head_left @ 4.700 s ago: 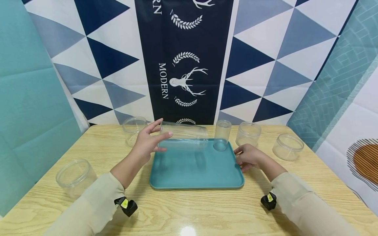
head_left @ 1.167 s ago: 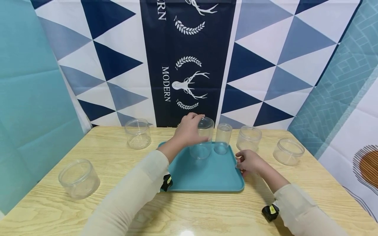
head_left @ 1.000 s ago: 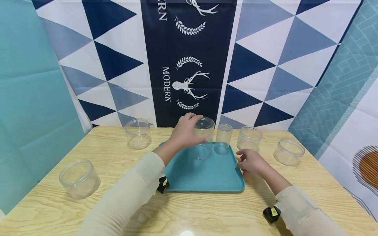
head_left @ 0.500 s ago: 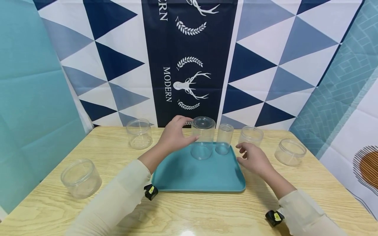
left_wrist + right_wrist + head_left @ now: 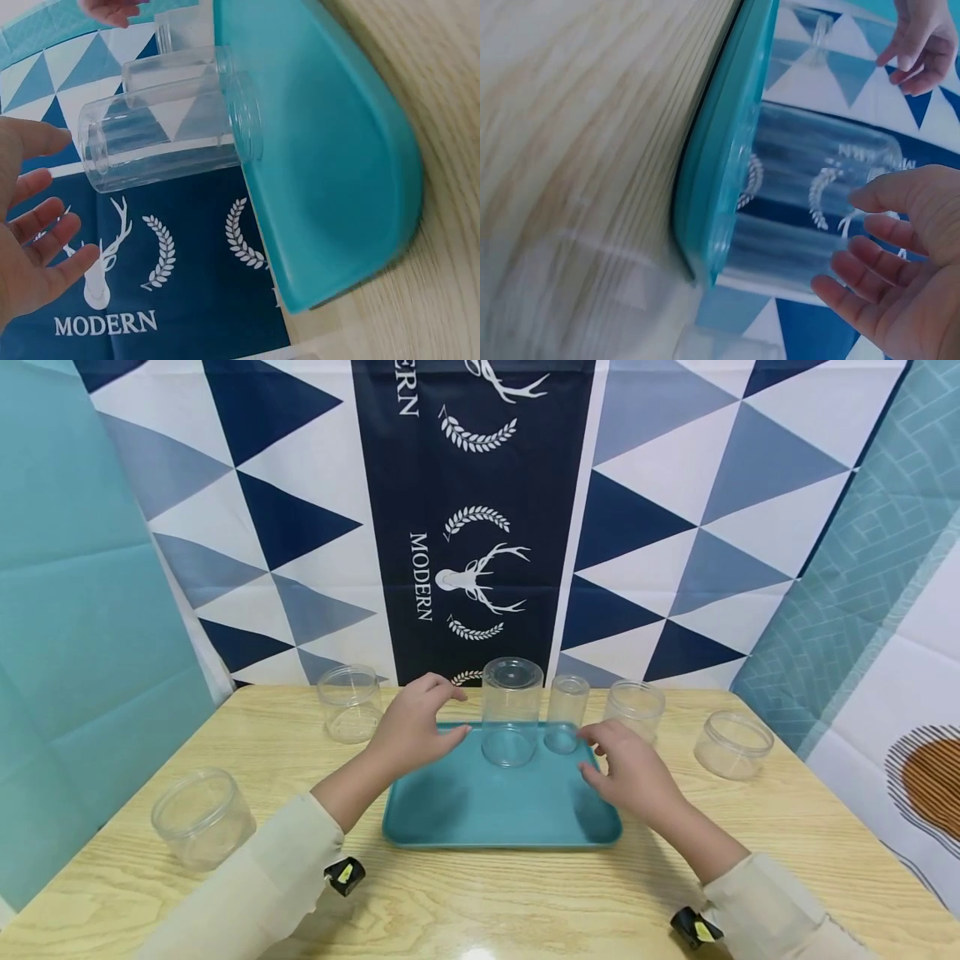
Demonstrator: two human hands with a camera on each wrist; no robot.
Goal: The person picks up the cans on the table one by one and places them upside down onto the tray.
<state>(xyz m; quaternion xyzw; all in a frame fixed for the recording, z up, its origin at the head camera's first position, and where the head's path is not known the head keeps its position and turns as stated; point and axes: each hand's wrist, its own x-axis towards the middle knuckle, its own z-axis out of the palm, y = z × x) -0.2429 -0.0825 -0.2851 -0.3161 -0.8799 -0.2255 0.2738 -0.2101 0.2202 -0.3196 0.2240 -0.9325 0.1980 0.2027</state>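
Observation:
A large clear plastic jar (image 5: 512, 714) stands on the back part of the teal tray (image 5: 495, 814), its closed base apparently upward. Just right of it on the tray is a narrower clear jar (image 5: 567, 710). My left hand (image 5: 420, 727) hovers left of the large jar, thumb and fingers spread apart and holding nothing; the left wrist view shows a gap between the fingers and the jar (image 5: 165, 135). Over the tray's right edge, my right hand (image 5: 628, 772) hangs with loosely bent fingers near the narrow jar. Nothing is in its grasp in the right wrist view.
On the wooden table (image 5: 480, 902), two short wide clear jars stand at left, one at the back (image 5: 351, 703) and one nearer (image 5: 204, 818). Two more stand at right, one behind my right hand (image 5: 636, 703) and one farther right (image 5: 733, 746). A patterned cloth hangs behind.
My left hand carried the large jar upright onto the tray, let go and drew back left. My right hand left the tray's right edge and moved up and inward.

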